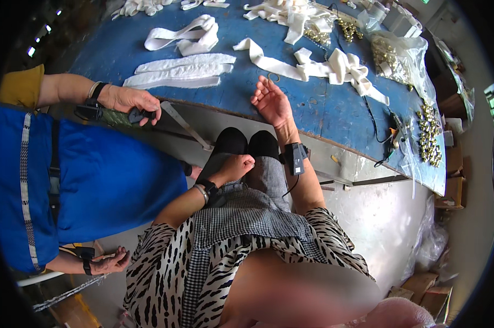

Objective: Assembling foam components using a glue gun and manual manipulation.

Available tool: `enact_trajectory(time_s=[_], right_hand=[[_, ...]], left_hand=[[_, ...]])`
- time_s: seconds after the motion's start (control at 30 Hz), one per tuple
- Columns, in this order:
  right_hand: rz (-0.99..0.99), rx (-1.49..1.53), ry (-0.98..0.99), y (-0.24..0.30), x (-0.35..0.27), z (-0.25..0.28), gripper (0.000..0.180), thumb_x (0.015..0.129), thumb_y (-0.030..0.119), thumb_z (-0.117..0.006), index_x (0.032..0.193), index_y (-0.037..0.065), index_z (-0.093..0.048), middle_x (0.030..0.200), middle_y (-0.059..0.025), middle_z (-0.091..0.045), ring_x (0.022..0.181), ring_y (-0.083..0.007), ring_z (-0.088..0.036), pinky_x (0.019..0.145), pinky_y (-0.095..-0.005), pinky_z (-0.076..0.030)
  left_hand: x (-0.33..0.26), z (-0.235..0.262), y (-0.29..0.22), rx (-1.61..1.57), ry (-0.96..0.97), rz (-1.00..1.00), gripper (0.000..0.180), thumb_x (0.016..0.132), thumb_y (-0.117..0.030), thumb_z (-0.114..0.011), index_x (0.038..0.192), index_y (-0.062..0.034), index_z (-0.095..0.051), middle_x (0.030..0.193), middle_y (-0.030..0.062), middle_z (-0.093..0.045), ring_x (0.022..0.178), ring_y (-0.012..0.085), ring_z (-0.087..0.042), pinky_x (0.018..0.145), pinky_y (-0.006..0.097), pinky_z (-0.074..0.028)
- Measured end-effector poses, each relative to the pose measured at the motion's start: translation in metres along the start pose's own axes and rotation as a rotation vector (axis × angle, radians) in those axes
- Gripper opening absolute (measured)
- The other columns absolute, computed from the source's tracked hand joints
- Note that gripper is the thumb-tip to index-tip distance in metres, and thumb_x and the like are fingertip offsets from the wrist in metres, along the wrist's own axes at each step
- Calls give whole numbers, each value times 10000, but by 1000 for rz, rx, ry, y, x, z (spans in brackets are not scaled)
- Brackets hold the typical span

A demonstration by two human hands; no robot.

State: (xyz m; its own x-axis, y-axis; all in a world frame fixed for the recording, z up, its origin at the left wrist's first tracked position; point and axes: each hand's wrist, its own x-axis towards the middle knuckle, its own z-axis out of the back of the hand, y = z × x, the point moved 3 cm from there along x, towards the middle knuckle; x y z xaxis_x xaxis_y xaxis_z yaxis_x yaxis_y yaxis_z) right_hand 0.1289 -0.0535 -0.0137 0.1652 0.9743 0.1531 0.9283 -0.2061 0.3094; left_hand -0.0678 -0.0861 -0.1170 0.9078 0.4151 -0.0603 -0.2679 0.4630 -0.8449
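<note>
A thin, curved, brass-coloured ring (278, 78) lay at the right hand's (272, 102) fingertips, on the table side.
The ring looked too small to judge its long axis or whether the fingers touched it; the right hand, the nearer, reached the edge of the worn blue table (329, 112), palm up, fingers loosely bent; the left hand (237, 167) lay curled over the lap, apart from the right, any hold hidden; beyond the ring, a long white fabric strip (279, 66) ran from far left to nearer right.
</note>
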Motion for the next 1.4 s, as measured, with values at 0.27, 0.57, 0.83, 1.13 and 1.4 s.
enact_trajectory(time_s=[0.27,0.57,0.83,1.13,1.4], right_hand=[[-8,13,-18,0,0,-2,260,967,205,-453,1112,34,-587,908,-61,-667,789,-177,-617,745,-329,-493],[-1,-4,-28,1,-1,-3,259,964,206,-457,1116,33,-575,892,-57,-656,766,-170,-601,738,-330,-472],[14,-32,-42,0,-2,-4,255,952,204,-481,1124,42,-578,889,-41,-648,766,-158,-591,747,-332,-456],[19,-23,-54,-1,-1,-3,262,961,212,-472,1121,29,-569,872,-50,-647,746,-165,-593,723,-329,-472],[8,-26,-17,-1,0,-4,256,959,208,-476,1122,34,-570,873,-43,-648,751,-161,-600,727,-326,-472]], left_hand=[[0,-7,-2,150,-16,-35,175,830,-182,-605,904,-25,-632,761,114,-662,682,262,-646,600,341,-490],[0,-6,-1,127,-14,-5,180,835,-189,-607,919,-31,-632,756,109,-660,680,254,-646,602,342,-489],[0,0,1,62,-14,42,190,831,-198,-611,917,-31,-633,751,99,-662,685,252,-644,618,338,-492],[-1,-2,0,152,-29,0,188,826,-205,-613,912,-41,-639,788,111,-672,709,269,-650,627,357,-496],[-3,-1,-1,158,-43,15,183,825,-211,-607,887,-42,-641,772,117,-665,693,281,-645,618,363,-493]])
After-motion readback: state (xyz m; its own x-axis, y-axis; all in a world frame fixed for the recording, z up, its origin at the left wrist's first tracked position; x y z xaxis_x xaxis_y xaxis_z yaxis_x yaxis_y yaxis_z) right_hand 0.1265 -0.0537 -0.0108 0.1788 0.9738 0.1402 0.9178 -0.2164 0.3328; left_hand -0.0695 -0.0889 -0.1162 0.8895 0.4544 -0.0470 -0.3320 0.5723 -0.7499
